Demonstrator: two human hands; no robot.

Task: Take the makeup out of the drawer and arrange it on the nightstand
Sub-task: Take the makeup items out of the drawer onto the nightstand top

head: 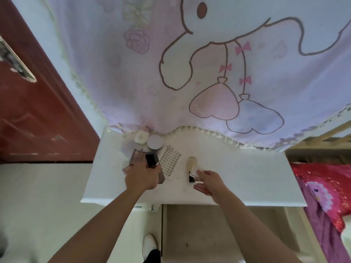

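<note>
My left hand (141, 177) grips a dark-capped bottle (152, 160) upright over the nightstand (247, 177), right by the palette (136, 156) and round jars (154, 142) at the back. My right hand (209, 180) pinches what looks like a small clear packet (195, 173), too blurred to be sure, against the beige tube (191, 163) lying mid-top. The drawer (218, 234) stands open below.

Light is soft, even and rather dim, with a cool cast. The pale curtain (190, 73) glows as if lit from behind. Shadows are faint: only a weak smudge lies under the hands on the table (247, 177). The handle (17, 61) on the door (38, 114) carries a streak of glare. The wide lens bows the table's edge and tilts the door. Everything is soft; the bottle (152, 160) in the left hand (141, 179) reads fairly clear, while the right hand (209, 181) is smeared — its fingers blur together.
</note>
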